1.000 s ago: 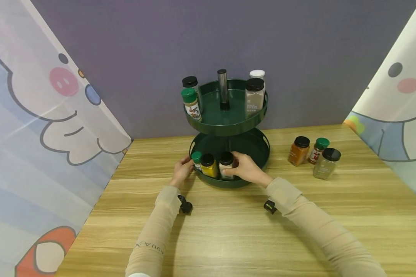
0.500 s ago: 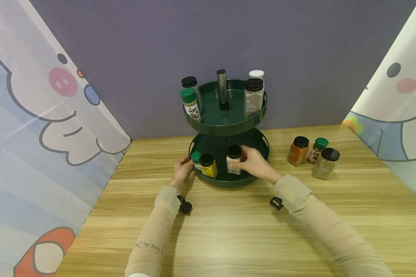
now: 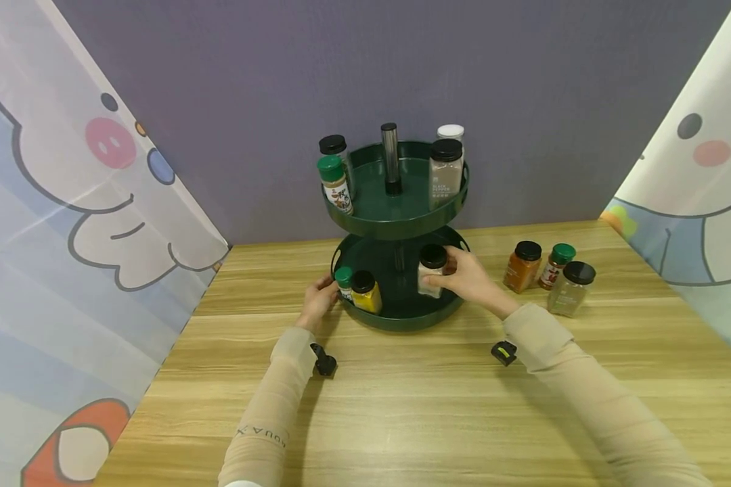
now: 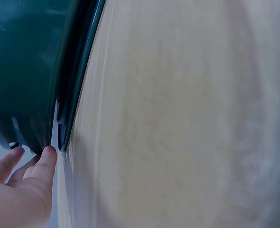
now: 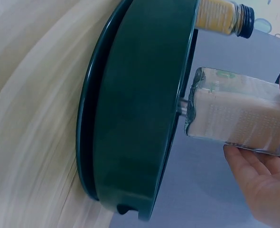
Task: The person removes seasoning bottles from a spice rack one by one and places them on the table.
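Note:
My right hand (image 3: pixel 472 281) grips a square glass spice jar (image 3: pixel 430 279) with a black lid and pale powder. In the right wrist view the jar (image 5: pixel 239 111) stands upright, its base above the rim of the lower tray (image 5: pixel 135 109); thumb and fingers hold opposite sides. At the left of the green two-tier rack's lower tray (image 3: pixel 396 323), my left hand (image 3: pixel 318 301) holds the rim. The left wrist view has its fingertips (image 4: pixel 47 154) at the handle cutout and bottom edge. A yellow spice jar (image 3: pixel 367 297) and a green-capped bottle (image 3: pixel 344 281) stand beside it in that tray.
The upper tray (image 3: pixel 396 226) bears a green-capped bottle (image 3: pixel 336 186), a black-lidded jar (image 3: pixel 334 145), a black pepper jar (image 3: pixel 445 179) and a white-capped one (image 3: pixel 451 131). Right of the rack stand an orange jar (image 3: pixel 522 269), a small green-capped bottle (image 3: pixel 556 267) and a clear jar (image 3: pixel 569 294).
My right hand has lifted the pale-powder jar from beside the yellow jar and carried it rightward and slightly back over the lower tray. The left hand stays at the rim.

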A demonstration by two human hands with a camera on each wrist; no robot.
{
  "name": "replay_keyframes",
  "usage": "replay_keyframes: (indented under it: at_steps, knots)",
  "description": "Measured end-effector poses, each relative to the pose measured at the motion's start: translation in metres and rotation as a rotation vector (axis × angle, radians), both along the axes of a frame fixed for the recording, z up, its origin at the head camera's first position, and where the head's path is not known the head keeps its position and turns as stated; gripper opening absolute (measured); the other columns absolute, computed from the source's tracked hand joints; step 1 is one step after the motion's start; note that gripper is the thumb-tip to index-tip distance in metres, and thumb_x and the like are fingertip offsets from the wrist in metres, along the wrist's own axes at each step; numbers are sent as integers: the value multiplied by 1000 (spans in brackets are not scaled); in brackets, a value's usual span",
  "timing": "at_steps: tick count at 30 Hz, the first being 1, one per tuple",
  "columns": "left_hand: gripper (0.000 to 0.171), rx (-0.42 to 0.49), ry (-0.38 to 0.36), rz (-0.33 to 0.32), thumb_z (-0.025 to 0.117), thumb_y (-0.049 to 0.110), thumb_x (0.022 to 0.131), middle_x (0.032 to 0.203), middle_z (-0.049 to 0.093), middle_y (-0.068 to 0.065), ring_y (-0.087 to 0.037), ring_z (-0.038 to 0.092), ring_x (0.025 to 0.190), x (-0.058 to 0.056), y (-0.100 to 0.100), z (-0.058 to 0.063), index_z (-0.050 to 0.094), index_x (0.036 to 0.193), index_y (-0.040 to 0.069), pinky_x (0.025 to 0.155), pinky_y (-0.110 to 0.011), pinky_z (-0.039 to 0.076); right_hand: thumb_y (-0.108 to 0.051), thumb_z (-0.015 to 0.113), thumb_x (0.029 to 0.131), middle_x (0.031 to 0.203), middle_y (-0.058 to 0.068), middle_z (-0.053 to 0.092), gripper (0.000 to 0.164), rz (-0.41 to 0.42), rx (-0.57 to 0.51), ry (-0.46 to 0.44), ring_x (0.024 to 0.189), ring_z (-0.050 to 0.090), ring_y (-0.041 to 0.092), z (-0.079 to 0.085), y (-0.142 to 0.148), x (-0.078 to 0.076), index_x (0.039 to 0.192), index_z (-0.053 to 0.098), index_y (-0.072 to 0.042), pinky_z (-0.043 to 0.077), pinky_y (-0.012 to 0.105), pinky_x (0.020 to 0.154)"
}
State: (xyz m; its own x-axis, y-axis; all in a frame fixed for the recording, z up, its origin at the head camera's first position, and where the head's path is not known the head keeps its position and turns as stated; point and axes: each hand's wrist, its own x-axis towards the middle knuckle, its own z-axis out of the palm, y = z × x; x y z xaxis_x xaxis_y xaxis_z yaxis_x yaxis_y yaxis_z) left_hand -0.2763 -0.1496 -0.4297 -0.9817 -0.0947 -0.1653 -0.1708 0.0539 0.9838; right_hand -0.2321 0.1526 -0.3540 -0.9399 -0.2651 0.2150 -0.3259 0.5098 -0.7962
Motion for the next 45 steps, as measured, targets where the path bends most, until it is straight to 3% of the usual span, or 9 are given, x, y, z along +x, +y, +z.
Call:
replay_keyframes:
  at_steps: [6, 14, 22, 32, 39, 45]
  knots:
    - [51, -2, 7, -1, 58, 21, 91, 136, 44, -16, -25, 48, 117, -1, 0, -2, 42, 135, 1, 97, -36, 42, -18, 72, 79, 85, 10, 57, 42, 6, -10, -22, 68, 50, 15, 0, 12, 0, 112, 54, 1, 45, 25, 57]
    - [53, 8, -14, -4, 57, 22, 91, 138, 40, -17, -25, 46, 119, -1, 0, -2, 40, 136, 2, 99, -37, 41, -28, 70, 81, 89, 12, 58, 50, -30, 14, -62, 71, 50, 19, 3, 29, 6, 120, 51, -2, 44, 26, 57]
    - [50, -8, -5, 6, 56, 19, 91, 135, 43, -17, -25, 49, 114, -1, 2, -1, 41, 135, 1, 95, -35, 43, -37, 69, 81, 110, 16, 61, 59, -99, 65, -52, 91, 57, 26, 3, 50, 12, 127, 48, -5, 46, 30, 71]
    - [53, 1, -10, 4, 55, 19, 91, 136, 42, -18, -27, 47, 119, -1, 1, -1, 38, 137, -1, 99, -38, 41, -39, 67, 82, 89, 11, 57, 44, -146, 98, -49, 81, 54, 21, -1, 68, 20, 107, 54, -5, 44, 30, 67]
    - [55, 4, -14, 10, 56, 21, 91, 137, 41, -17, -27, 47, 119, -1, 0, 0, 37, 138, 0, 100, -37, 41, -41, 65, 83, 93, 10, 56, 45, -167, 109, -65, 80, 53, 18, -2, 80, 24, 108, 53, -6, 45, 28, 67]
    - [54, -3, -6, 14, 57, 20, 91, 135, 42, -19, -28, 46, 120, 1, 1, 0, 38, 136, -2, 100, -38, 41, -41, 65, 82, 82, 10, 52, 42, -209, 135, -54, 72, 49, 18, -2, 90, 31, 98, 52, -5, 40, 28, 62]
